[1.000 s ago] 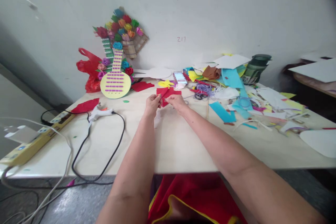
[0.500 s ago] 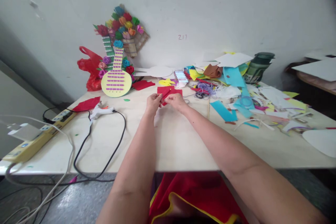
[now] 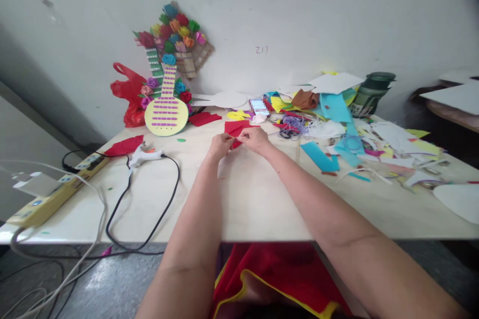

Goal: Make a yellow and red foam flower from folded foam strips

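Both my hands meet over the middle of the pale table [image 3: 247,204], pinching a piece of red paper [image 3: 235,128]. My left hand [image 3: 220,146] grips its lower left part with closed fingers. My right hand [image 3: 255,139] pinches its upper right edge, fingers pressed together. The sheet is partly folded and lifted slightly off the table. Part of it is hidden behind my fingers.
A white glue gun [image 3: 144,156] with a black cord lies left, beside a yellow power strip [image 3: 56,191]. A paper guitar [image 3: 166,111], paper flowers [image 3: 175,27] and a red bag [image 3: 129,93] lean at the wall. Coloured paper scraps [image 3: 337,124] and a green jar [image 3: 368,94] fill the right.
My right hand has shifted slightly up along the red paper's edge. The view has tilted a little downward. Nothing else on the table moved.
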`<action>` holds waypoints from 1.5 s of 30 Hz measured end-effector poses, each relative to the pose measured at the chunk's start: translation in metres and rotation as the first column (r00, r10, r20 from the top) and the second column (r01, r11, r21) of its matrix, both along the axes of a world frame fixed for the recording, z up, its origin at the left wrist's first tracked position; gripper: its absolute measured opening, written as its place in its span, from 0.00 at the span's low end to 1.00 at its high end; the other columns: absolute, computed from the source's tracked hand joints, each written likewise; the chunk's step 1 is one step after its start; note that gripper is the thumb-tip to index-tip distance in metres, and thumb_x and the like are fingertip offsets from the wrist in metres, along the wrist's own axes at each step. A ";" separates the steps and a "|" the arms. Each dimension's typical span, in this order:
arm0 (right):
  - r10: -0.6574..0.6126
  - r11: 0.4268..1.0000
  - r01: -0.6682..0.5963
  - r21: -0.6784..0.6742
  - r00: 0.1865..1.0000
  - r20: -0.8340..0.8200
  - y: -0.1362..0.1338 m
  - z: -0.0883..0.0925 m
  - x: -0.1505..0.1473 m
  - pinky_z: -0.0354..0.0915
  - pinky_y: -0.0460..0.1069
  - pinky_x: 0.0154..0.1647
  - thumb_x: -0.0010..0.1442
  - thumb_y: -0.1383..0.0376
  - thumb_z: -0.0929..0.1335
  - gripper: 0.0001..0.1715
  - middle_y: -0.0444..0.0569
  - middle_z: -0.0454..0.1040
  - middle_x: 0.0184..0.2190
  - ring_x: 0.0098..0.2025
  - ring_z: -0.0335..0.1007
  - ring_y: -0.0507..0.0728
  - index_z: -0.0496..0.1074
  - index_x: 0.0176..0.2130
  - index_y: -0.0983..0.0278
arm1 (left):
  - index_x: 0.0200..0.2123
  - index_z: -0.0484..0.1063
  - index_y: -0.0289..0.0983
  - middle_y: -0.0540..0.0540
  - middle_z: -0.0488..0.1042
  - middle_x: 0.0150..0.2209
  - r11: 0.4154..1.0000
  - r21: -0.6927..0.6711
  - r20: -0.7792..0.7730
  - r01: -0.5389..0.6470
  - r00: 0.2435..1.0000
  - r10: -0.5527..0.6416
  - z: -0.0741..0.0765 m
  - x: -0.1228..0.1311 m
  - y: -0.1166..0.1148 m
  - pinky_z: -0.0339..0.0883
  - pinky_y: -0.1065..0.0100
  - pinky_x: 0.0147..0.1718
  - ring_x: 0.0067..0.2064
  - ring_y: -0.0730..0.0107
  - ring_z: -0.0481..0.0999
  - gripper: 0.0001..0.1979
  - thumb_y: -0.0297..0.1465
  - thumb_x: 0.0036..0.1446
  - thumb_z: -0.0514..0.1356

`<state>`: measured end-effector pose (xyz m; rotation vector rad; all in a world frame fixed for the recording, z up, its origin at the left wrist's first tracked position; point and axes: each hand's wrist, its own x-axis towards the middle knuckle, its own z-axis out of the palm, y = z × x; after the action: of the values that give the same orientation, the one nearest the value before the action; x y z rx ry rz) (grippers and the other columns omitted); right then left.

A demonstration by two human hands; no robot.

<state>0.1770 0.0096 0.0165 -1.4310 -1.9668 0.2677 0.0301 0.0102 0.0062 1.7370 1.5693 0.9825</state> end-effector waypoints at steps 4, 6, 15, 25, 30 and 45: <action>0.016 0.999 -0.018 0.034 0.999 0.045 0.002 0.003 0.008 0.54 0.46 0.30 0.51 0.60 0.67 0.09 0.44 0.77 0.31 0.33 0.68 0.53 0.77 0.29 0.60 | 0.19 0.65 0.34 0.51 0.65 0.16 0.988 -0.078 0.007 0.131 0.991 -0.131 0.001 -0.002 -0.004 0.55 0.74 0.17 0.16 0.79 0.61 0.09 0.30 0.49 0.57; 0.034 0.999 -0.035 0.023 0.998 0.043 0.003 0.004 0.012 0.54 0.46 0.30 0.51 0.60 0.67 0.09 0.43 0.77 0.31 0.33 0.68 0.52 0.77 0.28 0.60 | 0.19 0.65 0.34 0.51 0.65 0.16 0.971 -0.112 0.046 0.213 0.977 -0.209 0.002 -0.003 -0.007 0.55 0.74 0.17 0.17 0.79 0.61 0.10 0.31 0.50 0.58; 0.227 0.962 -0.254 -0.099 0.947 -0.230 0.015 -0.003 0.028 0.55 0.45 0.28 0.44 0.58 0.71 0.13 0.45 0.73 0.21 0.26 0.63 0.50 0.77 0.24 0.66 | 0.21 0.66 0.34 0.49 0.65 0.17 0.829 -0.210 0.311 0.518 0.839 -0.445 0.006 -0.006 -0.015 0.54 0.74 0.16 0.17 0.80 0.60 0.12 0.36 0.49 0.61; 0.158 0.813 -0.475 -0.338 0.737 -0.657 0.011 0.002 0.040 0.47 0.44 0.20 0.35 0.62 0.73 0.12 0.40 0.63 0.12 0.17 0.50 0.45 0.74 0.22 0.69 | 0.26 0.68 0.33 0.49 0.67 0.19 0.731 -0.159 0.581 0.663 0.662 -0.474 0.007 -0.007 -0.018 0.47 0.75 0.15 0.16 0.84 0.52 0.11 0.35 0.46 0.64; 0.099 0.776 -0.584 -0.237 0.485 -0.869 0.012 -0.002 0.028 0.41 0.43 0.16 0.36 0.64 0.71 0.11 0.37 0.60 0.13 0.15 0.45 0.44 0.72 0.25 0.67 | 0.30 0.68 0.32 0.53 0.61 0.18 0.785 0.038 0.770 0.618 0.483 -0.417 0.003 -0.003 -0.017 0.43 0.79 0.14 0.16 0.86 0.49 0.12 0.33 0.45 0.65; 0.034 0.887 -0.409 -0.213 0.519 -0.854 -0.001 -0.005 -0.005 0.43 0.44 0.17 0.39 0.55 0.71 0.18 0.35 0.55 0.13 0.16 0.43 0.45 0.73 0.29 0.66 | 0.26 0.65 0.32 0.52 0.62 0.19 0.941 -0.003 0.907 0.338 0.398 -0.140 -0.002 0.004 -0.005 0.49 0.81 0.15 0.17 0.87 0.53 0.07 0.27 0.48 0.62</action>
<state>0.1720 0.0081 0.0114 -0.9260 -1.2737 1.2967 0.0342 0.0049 0.0043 0.9103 0.6165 1.2498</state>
